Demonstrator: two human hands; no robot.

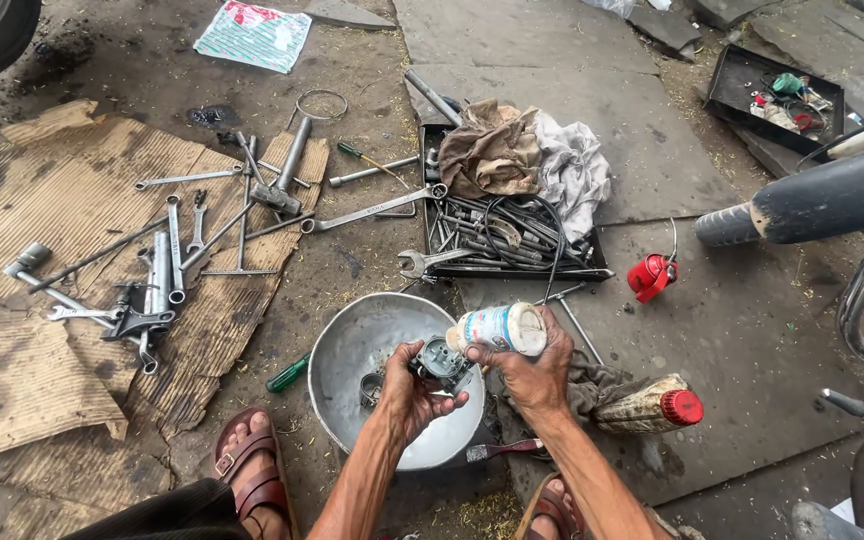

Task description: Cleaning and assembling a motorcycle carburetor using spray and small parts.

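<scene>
The left hand (414, 388) grips a small metal engine part (442, 362) over the metal basin (352, 345) while the right hand (532, 375), closed around a tilted white bottle (500, 328), does best pouring slowly with its mouth close to the part.

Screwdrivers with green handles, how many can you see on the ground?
2. One green-handled screwdriver lies above the cardboard near the long wrenches; another lies left of the metal bowl. More may hide in the tool tray.
</scene>
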